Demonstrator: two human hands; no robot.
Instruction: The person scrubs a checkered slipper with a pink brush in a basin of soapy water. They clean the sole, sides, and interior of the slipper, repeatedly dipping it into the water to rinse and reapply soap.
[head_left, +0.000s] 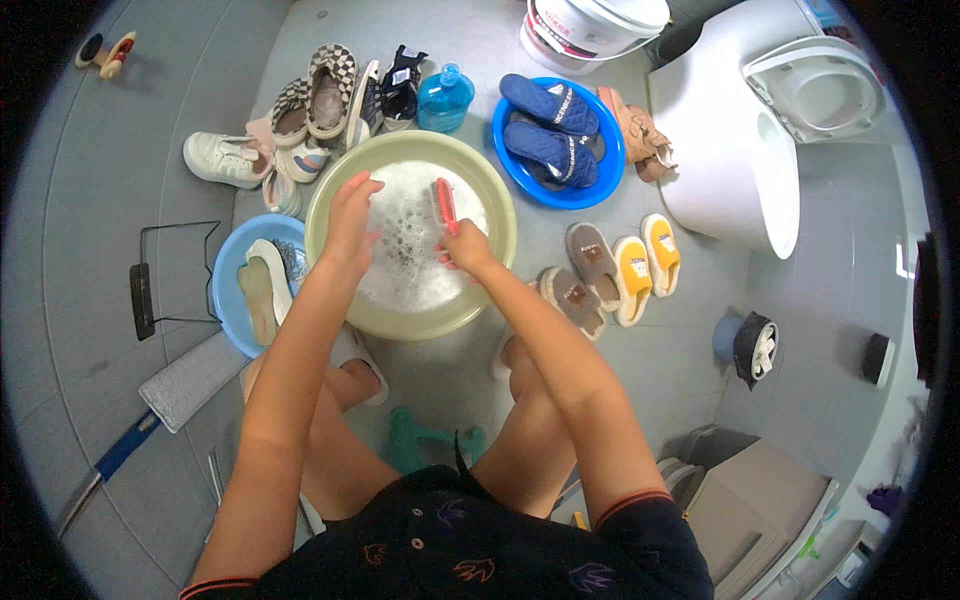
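A wide pale-green basin (420, 330) of sudsy water (409, 247) stands on the floor before me, white foam spread over its surface. My right hand (466, 246) grips the handle of a red scrub brush (445, 201) above the foam, its bristles turned left. Over the basin's left side, my left hand (350, 221) holds nothing, its fingers apart. Left of the basin, partly behind my left forearm, sits a light-blue basin (231, 289) with a white insole (270, 274), a greenish insole (259, 300) and grey shoelaces (289, 256). Foam hides whatever lies in the water.
Several shoes (328, 90) and a blue-liquid jug (445, 101) stand beyond the basin. A blue basin (559, 199) holds navy slippers (551, 150). Rightward are brown boots (634, 127), grey slippers (589, 255), yellow slippers (631, 277) and a toilet (720, 150). A flat mop (196, 379) leans left.
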